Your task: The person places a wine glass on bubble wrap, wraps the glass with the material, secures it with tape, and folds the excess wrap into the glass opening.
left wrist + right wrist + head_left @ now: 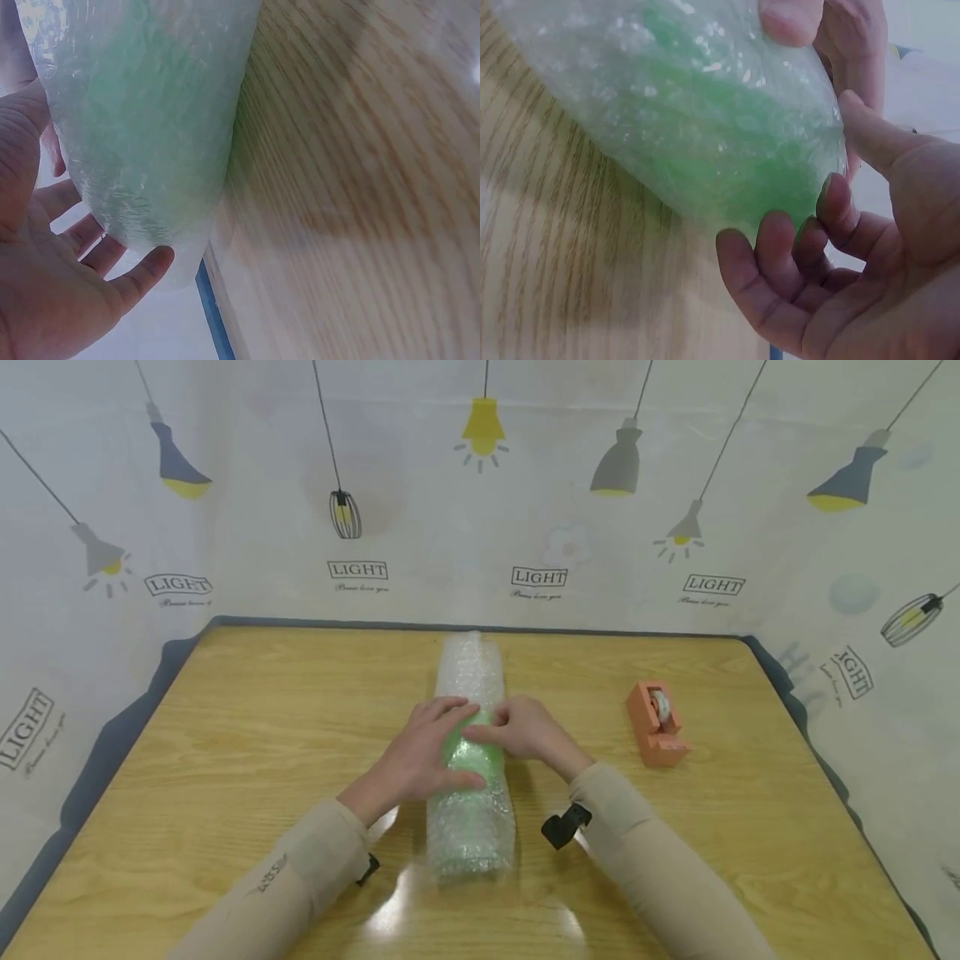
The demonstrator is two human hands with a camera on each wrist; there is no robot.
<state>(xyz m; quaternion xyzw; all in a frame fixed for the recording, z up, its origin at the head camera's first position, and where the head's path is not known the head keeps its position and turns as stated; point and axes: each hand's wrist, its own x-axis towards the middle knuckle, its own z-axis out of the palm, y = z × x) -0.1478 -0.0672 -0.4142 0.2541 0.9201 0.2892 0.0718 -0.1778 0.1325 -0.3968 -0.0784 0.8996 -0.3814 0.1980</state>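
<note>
A long bundle of clear bubble wrap (471, 831) lies lengthwise on the table, with something green showing through its middle. My left hand (431, 752) rests across it from the left, fingers extended over the top and thumb on the nearer part. From the other side my right hand (528, 727) meets the bundle. Its thumb lies on the wrap, while the other fingers (776, 244) are bent at the bundle's side in the right wrist view. In the left wrist view, the left fingertips (161, 259) are spread along the wrap (150, 135). The wrapped object's kind is hidden.
To the right on the wooden table (262, 718) stands an orange tape dispenser (656, 727) with a roll of tape in it. A pale curtain (420, 485) printed with lamps hangs behind the table and along both sides.
</note>
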